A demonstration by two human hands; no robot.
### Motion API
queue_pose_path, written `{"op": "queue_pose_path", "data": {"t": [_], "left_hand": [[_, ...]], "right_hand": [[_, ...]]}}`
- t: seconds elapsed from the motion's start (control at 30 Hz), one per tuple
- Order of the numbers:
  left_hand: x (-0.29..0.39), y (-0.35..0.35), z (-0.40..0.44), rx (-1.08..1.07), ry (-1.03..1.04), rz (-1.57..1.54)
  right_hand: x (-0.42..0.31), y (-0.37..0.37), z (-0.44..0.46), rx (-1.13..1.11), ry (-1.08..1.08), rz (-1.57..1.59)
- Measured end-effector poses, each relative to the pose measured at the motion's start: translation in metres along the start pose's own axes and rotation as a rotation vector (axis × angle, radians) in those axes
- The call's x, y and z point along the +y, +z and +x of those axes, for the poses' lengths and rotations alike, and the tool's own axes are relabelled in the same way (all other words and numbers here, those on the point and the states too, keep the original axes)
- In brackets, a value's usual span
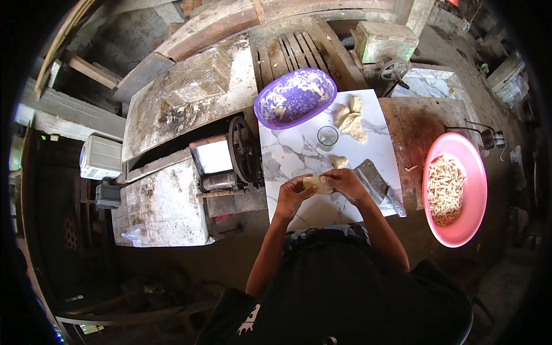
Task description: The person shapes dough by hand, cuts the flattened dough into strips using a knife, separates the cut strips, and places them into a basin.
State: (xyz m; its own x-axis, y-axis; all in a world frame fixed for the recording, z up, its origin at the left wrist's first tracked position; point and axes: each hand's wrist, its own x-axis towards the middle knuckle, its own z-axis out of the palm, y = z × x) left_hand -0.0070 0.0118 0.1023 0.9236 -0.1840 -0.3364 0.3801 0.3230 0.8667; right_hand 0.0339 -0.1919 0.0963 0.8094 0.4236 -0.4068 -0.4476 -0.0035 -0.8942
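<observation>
A flattened piece of pale dough is held between my two hands above the marble-patterned table. My left hand grips its left side, and my right hand pinches its right edge. Just beyond the hands lies a small lump of dough. A drinking glass stands farther back, with larger dough pieces to its right. To the right of my right hand, a grey flat blade-like piece rests on the table.
A purple basin smeared with dough sits at the table's back left. On the right is a pink basin holding many short dough strips. A hand-cranked roller machine with a black wheel stands left; a plastic crate lies behind it.
</observation>
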Motion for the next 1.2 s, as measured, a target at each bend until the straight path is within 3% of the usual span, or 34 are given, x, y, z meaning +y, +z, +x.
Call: {"op": "queue_pose_path", "data": {"t": [0.03, 0.1, 0.2, 0.43, 0.7, 0.83, 0.93, 1.03, 1.1, 1.13, 1.2], "left_hand": [[-0.002, -0.003, -0.001, 0.001, 0.000, 0.000], [-0.003, -0.008, -0.002, -0.017, 0.017, 0.059], [0.000, -0.012, -0.007, -0.038, 0.016, 0.050], [-0.003, -0.011, -0.006, 0.007, -0.128, -0.218], [-0.037, -0.012, -0.002, 0.385, 0.067, -0.048], [-0.067, -0.015, 0.013, 0.323, 0.064, 0.012], [-0.076, -0.017, 0.020, 0.229, 0.190, 0.192], [-0.075, -0.018, 0.023, 0.200, 0.084, 0.452], [-0.074, -0.014, 0.021, 0.294, 0.197, 0.745], [-0.072, -0.014, 0.017, 0.294, 0.192, 0.743], [-0.071, -0.015, 0.008, 0.378, 0.532, 1.132]], "right_hand": [[0.003, 0.000, 0.003, 0.000, 0.001, 0.000], [0.006, 0.000, 0.007, 0.231, -0.034, 0.059], [0.005, 0.004, 0.002, 0.282, -0.030, 0.232], [0.011, 0.004, -0.010, 0.083, 0.046, 0.552], [0.024, -0.011, -0.020, 0.144, -0.011, 0.212], [0.057, -0.015, -0.004, 0.182, -0.054, 0.101], [0.082, -0.010, 0.011, 0.251, -0.101, 0.111], [0.081, -0.005, 0.010, 0.412, -0.103, -0.166], [0.076, -0.003, 0.003, 0.531, -0.157, -0.532], [0.077, -0.004, 0.001, 0.529, -0.153, -0.533], [0.077, -0.005, -0.003, 0.609, -0.260, -0.727]]}}
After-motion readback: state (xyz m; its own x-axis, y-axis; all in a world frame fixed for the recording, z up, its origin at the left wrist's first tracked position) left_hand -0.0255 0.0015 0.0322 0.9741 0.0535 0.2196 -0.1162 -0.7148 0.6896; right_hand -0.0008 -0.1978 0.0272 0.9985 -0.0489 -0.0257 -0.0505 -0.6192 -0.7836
